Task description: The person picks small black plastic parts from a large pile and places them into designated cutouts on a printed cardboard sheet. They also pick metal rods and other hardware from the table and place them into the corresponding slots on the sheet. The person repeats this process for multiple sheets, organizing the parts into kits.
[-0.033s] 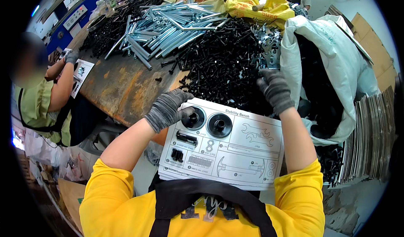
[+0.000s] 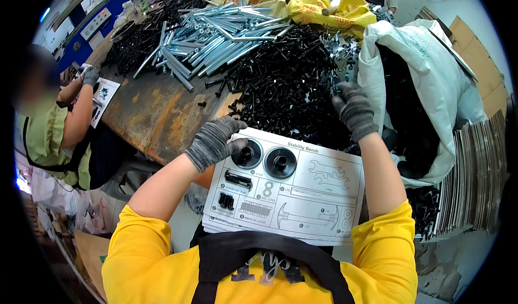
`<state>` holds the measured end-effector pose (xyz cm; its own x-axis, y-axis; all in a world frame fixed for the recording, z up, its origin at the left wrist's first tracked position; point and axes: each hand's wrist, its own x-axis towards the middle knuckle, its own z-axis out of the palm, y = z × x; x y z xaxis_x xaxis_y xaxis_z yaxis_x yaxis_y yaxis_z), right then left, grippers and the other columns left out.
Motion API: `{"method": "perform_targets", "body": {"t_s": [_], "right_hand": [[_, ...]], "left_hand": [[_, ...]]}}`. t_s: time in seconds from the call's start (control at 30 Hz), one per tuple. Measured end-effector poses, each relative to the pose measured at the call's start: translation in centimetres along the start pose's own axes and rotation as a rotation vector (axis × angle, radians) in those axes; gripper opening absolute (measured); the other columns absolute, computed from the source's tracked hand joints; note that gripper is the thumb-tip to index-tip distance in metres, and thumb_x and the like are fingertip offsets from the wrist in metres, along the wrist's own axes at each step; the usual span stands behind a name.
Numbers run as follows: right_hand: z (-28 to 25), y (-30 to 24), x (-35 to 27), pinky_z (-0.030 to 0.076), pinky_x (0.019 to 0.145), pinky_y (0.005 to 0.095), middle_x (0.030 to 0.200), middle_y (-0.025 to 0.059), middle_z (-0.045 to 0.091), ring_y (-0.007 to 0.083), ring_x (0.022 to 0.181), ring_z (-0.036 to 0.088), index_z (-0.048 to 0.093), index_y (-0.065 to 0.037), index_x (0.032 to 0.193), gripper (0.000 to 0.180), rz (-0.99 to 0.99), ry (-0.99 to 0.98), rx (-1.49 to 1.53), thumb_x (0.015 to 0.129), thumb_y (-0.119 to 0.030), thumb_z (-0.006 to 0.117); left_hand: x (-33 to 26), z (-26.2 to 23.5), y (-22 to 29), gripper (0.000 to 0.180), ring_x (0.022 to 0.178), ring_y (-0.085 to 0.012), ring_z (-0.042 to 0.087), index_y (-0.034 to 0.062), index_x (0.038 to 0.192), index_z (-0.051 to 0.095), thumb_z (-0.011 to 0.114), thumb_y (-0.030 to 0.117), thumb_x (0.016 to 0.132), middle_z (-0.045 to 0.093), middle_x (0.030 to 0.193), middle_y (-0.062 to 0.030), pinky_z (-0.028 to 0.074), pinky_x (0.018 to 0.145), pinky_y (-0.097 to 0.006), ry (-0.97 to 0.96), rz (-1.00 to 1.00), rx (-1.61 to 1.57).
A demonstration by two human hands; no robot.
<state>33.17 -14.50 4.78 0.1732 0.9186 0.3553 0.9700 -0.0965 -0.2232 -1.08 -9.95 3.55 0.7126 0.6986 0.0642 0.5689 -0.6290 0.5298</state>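
Note:
A stack of white printed cards (image 2: 302, 188) lies in front of me, tilted slightly clockwise. Two black round discs (image 2: 280, 163) rest on the top card, with a black cylindrical part (image 2: 238, 178) and several short black bolts (image 2: 226, 200) below them. At the card's upper left corner my left hand (image 2: 216, 142), in a grey glove, is closed, its thumb over the card beside the left disc. My right hand (image 2: 354, 110), also gloved, reaches with parted fingers to the silver flat wrenches (image 2: 341, 50) next to the black bolt pile (image 2: 286, 88). No held thing shows in it.
Silver tubes (image 2: 216, 37) heap up behind the bolts on the worn table (image 2: 151, 110). A white sack (image 2: 442, 83) of black parts and stacked cardboard (image 2: 469, 169) stand right. At left a co-worker's gloved hand (image 2: 90, 76) is over another card; someone else stands far back.
My right hand has shifted slightly up and to the right beside the wrenches. The left hand and the cards have barely moved.

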Motion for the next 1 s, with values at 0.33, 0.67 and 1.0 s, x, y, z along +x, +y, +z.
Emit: {"method": "perform_targets", "body": {"t_s": [0.33, 0.67, 1.0], "right_hand": [[0.4, 0.8, 8.0, 0.027, 0.103, 0.0377, 0.132, 0.0153, 0.036, 0.0303, 0.124, 0.033, 0.052, -0.012, 0.117, 0.058, 0.515, 0.038, -0.139, 0.069, -0.041, 0.066], [0.3, 2.6, 5.7, 0.041, 0.069, 0.0291, 0.089, 0.0055, 0.056, 0.0162, 0.077, 0.051, 0.062, -0.006, 0.098, 0.03, 0.507, 0.292, 0.924, 0.077, -0.026, 0.065], [-3.5, -5.1, -5.0, 0.045, 0.047, 0.0183, 0.07, 0.0024, 0.056, 0.0088, 0.055, 0.053, 0.057, -0.006, 0.097, 0.016, 0.534, -0.222, 1.734, 0.084, -0.015, 0.057]], "left_hand": [[0.1, 1.0, 1.5, 0.036, 0.092, -0.0242, 0.057, 0.0052, 0.107, 0.057, 0.061, 0.026, 0.078, 0.059, 0.097, -0.0111, 0.046, 0.081, -0.032, -0.011, 0.015, -0.114], [1.4, 0.3, 2.0, 0.034, 0.089, -0.0217, 0.058, 0.0064, 0.109, 0.056, 0.06, 0.024, 0.08, 0.058, 0.099, -0.0112, 0.047, 0.078, -0.031, 0.035, 0.047, -0.236], [7.1, 2.4, 9.7, 0.039, 0.077, -0.0096, 0.056, 0.0029, 0.114, 0.052, 0.056, 0.027, 0.084, 0.06, 0.088, -0.0063, 0.048, 0.06, -0.022, -0.234, -0.081, -1.073]]}}
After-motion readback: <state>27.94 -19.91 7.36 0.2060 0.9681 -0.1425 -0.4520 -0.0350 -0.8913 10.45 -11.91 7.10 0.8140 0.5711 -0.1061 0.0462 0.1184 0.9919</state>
